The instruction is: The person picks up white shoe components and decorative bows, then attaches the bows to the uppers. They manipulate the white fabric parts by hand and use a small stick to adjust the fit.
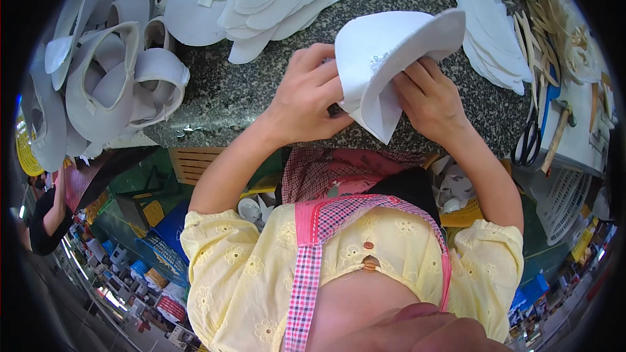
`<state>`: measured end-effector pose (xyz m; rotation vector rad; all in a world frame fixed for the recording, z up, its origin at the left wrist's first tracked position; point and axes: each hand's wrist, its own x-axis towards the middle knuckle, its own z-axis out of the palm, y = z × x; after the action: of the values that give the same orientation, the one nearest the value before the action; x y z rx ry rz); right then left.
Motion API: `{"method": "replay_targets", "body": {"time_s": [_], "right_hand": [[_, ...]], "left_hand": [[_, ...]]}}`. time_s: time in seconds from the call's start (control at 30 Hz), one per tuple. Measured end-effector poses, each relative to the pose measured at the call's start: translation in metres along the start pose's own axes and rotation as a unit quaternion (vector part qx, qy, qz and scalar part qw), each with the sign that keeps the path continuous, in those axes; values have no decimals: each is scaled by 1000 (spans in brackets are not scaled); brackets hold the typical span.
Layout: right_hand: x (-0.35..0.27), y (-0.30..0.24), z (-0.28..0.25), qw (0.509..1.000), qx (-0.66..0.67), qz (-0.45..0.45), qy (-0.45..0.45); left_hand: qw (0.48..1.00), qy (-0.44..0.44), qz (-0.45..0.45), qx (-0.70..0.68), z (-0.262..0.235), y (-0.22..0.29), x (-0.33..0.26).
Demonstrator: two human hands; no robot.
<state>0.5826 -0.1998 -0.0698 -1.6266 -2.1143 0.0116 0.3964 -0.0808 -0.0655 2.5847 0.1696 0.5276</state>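
Observation:
A white, stiff, curved piece (372, 39), shaped like a cap with a flared brim, is tilted up over the near part of the speckled stone tabletop (261, 91). A small pale textured decoration shows near the brim's bend. My left hand (310, 94) grips its left side, fingers curled over the wall and thumb low. On the right, my right hand (430, 101) reaches under the brim with bent fingers, and its fingertips are partly hidden there. Both hands are closed on the same piece. Its exact kind cannot be told.
White looped pieces (101, 91) are heaped at the left. Flat white cut-outs (280, 0) lie stacked at the back, and more thin white pieces (492, 32) fan out at the right. Scissors (527, 143) and a hammer (555, 140) are at the right edge. Another person's arm (57, 205) shows far left.

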Motion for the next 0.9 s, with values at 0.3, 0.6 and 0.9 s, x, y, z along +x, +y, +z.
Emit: {"method": "replay_targets", "body": {"time_s": [0.3,0.6,0.9], "right_hand": [[8,-2,-4,998,-43,-7,-40],[10,-7,-2,995,-84,-10,-45],[5,-10,-8,995,63,-67,22]], "left_hand": [[998,57,-1,0,5,5,-18],[1000,12,4,13,5,8,-12],[980,19,-76,-182,4,-1,-19]]}}
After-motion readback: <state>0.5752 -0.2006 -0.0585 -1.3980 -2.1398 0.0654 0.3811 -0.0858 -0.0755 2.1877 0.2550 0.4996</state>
